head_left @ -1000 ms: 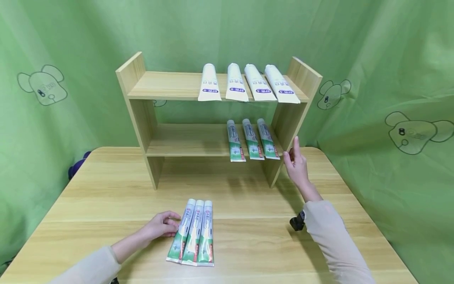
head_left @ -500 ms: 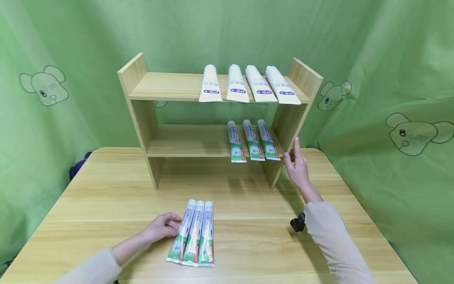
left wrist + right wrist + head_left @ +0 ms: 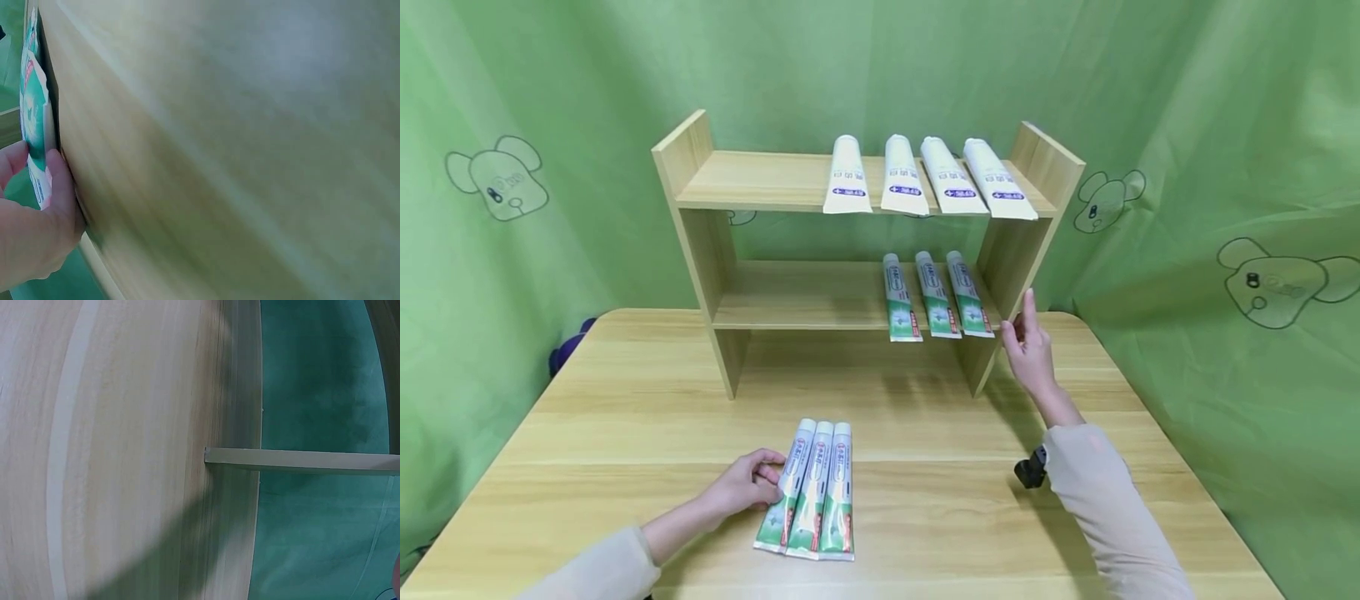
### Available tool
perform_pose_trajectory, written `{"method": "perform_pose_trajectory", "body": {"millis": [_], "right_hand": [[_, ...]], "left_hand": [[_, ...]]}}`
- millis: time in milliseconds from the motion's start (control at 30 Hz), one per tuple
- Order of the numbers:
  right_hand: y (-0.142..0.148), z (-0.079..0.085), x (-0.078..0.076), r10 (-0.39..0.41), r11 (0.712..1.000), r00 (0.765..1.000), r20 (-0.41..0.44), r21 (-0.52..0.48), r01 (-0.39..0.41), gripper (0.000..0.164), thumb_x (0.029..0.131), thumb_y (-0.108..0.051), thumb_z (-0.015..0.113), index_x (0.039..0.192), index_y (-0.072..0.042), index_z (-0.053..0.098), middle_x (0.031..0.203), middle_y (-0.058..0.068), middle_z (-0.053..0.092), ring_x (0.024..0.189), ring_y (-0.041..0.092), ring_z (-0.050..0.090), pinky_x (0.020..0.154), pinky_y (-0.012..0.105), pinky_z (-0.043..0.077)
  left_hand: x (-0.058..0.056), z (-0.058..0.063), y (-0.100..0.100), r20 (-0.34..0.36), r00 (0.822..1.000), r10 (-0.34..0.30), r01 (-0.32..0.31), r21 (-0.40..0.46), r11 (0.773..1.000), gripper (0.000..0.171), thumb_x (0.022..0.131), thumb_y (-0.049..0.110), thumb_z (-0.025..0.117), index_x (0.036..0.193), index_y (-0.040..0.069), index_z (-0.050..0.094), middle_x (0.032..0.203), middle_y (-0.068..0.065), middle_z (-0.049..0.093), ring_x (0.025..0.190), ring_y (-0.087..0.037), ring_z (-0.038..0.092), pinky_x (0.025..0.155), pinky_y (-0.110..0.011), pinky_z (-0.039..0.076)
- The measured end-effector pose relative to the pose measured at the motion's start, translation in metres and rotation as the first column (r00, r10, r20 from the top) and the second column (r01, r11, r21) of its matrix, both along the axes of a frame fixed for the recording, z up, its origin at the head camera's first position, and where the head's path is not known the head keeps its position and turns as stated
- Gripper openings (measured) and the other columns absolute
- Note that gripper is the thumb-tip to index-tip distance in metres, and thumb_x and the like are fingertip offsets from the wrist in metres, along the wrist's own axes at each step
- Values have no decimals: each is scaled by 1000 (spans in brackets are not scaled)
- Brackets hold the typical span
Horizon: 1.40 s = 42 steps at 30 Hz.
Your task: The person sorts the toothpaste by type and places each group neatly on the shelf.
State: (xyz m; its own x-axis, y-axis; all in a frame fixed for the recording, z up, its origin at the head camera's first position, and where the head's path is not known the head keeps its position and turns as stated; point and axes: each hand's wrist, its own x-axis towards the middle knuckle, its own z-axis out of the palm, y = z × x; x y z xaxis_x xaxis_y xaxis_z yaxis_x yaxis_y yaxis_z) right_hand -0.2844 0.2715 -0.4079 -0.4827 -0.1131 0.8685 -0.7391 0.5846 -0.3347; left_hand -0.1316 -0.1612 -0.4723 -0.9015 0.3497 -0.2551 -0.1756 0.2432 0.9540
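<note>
My left hand is at the leftmost of three toothpaste tubes lying side by side on the table. In the left wrist view, its thumb and fingers pinch the edge of a green-and-white toothpaste tube. The other two tubes, the middle toothpaste tube and the right toothpaste tube, lie close against it, caps away from me. My right hand touches the right side panel of a wooden shelf, index finger straight. Only a sliver of that hand enters the right wrist view's edge.
On the upper board lie several white tubes, flat ends overhanging the front. Three green-and-white toothpaste tubes lie on the middle board towards the right. A green curtain surrounds the wooden table.
The head view has shifted very slightly. Both hands stay in the same places, and the tubes on the table and shelf have not visibly moved.
</note>
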Motion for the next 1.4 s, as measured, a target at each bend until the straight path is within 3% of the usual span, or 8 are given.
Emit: {"method": "perform_pose_trajectory", "body": {"millis": [100, 333, 600, 867, 1100, 1400], "right_hand": [[0, -1, 0, 0, 1000, 1000, 3, -4, 0, 64, 92, -7, 49, 147, -20, 18, 63, 13, 45, 61, 0, 34, 49, 15, 31], [-1, 1, -1, 0, 1000, 1000, 8, 4, 0, 68, 90, 3, 50, 147, -17, 18, 64, 14, 46, 60, 4, 36, 49, 15, 32], [-1, 0, 2, -3, 1000, 1000, 23, 8, 3, 77, 84, 14, 51, 147, -16, 18, 62, 15, 46, 59, 3, 35, 48, 14, 31], [-1, 2, 1, -12, 1000, 999, 35, -2, 12, 71, 87, 8, 50, 146, -13, 17, 63, 15, 45, 59, 4, 35, 48, 15, 32], [-1, 2, 0, -15, 1000, 999, 42, -5, 15, 71, 87, 7, 50, 147, -15, 17, 63, 15, 46, 57, 7, 37, 49, 13, 32], [-3, 1, 2, -15, 1000, 1000, 25, -12, 15, 74, 82, 16, 52, 145, -4, 18, 61, 14, 45, 58, 4, 33, 51, 9, 28]], "left_hand": [[2, 1, 2, 4, 1000, -3, 3, 17, 1000, 64, 65, -10, 64, 124, -12, 38, 88, -11, 49, 75, -17, 48, 62, -21, 51], [3, 3, 4, -4, 1000, -9, 10, 33, 999, 77, 61, -13, 66, 129, -12, 32, 91, -12, 46, 77, -17, 47, 66, -21, 51], [2, 6, 2, -21, 996, -91, 91, 5, 996, 89, 60, -14, 69, 135, -10, 22, 92, -13, 44, 78, -18, 44, 66, -18, 48], [3, 5, 5, -94, 992, -80, 74, -67, 995, 92, 59, -12, 72, 137, -6, 24, 90, -12, 44, 75, -17, 44, 62, -17, 46], [3, 7, 6, -165, 980, -114, 92, -132, 987, 89, 59, -9, 74, 136, -4, 29, 84, -10, 44, 72, -17, 42, 58, -16, 42], [6, 9, 12, -243, 954, -175, 99, -296, 950, 92, 59, -2, 79, 135, -6, 28, 92, -13, 46, 79, -19, 46, 64, -21, 45]]}}
